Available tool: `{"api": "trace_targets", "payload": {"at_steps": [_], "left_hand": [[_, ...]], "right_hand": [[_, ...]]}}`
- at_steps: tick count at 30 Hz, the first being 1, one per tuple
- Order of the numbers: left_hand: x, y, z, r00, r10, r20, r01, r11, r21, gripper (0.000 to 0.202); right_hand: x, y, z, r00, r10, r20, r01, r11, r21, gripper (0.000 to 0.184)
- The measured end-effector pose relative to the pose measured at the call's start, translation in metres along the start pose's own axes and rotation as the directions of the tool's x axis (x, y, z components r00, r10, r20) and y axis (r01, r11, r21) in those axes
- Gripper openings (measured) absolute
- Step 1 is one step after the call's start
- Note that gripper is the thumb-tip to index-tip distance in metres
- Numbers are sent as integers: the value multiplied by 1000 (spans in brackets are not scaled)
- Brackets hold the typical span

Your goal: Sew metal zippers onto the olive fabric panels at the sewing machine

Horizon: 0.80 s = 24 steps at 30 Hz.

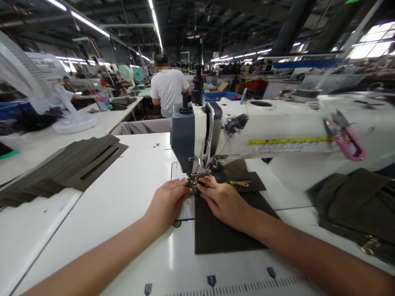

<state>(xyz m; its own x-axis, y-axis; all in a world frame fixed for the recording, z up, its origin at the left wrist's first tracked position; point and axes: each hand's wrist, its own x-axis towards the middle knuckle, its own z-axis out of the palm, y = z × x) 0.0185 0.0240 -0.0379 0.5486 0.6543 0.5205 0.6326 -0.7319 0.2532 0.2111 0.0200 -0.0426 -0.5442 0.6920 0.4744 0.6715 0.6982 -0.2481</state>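
Note:
A dark olive fabric piece (222,230) lies flat on the white table under the needle of a white sewing machine (277,123). My left hand (168,201) rests at the fabric's left edge, fingers together, tips touching the presser foot area (194,179). My right hand (224,199) lies flat on the fabric just right of the needle, fingers pointing left and pressing the cloth down. A small brass part (239,183) lies on the fabric behind my right hand.
A stack of dark cut panels (70,164) lies at the left. Folded olive fabric (354,205) is piled at the right. Pink thread snips (347,135) hang on the machine arm. A white fan (37,86) stands far left. A person in a white shirt (169,90) stands behind.

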Motion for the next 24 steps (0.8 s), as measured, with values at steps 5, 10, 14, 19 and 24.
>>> {"api": "trace_targets", "payload": {"at_steps": [5,10,14,19,24], "left_hand": [[2,2,-1,1000,1,-1,-1,1000,-24,19],[3,-2,2,999,28,24,-27,999,-18,17],[5,-6,4,998,52,19,-52,998,29,16],[8,-5,4,996,85,-1,-84,995,55,17],[9,-5,5,996,91,-20,-90,994,60,21]], "right_hand": [[3,2,-2,999,-38,37,39,999,-32,20],[3,2,-3,998,-35,43,37,998,-42,21],[4,3,-4,998,-32,56,34,999,-38,20],[8,7,-3,999,-34,42,35,999,-23,17],[9,10,0,999,-41,12,41,999,-24,16]]}}
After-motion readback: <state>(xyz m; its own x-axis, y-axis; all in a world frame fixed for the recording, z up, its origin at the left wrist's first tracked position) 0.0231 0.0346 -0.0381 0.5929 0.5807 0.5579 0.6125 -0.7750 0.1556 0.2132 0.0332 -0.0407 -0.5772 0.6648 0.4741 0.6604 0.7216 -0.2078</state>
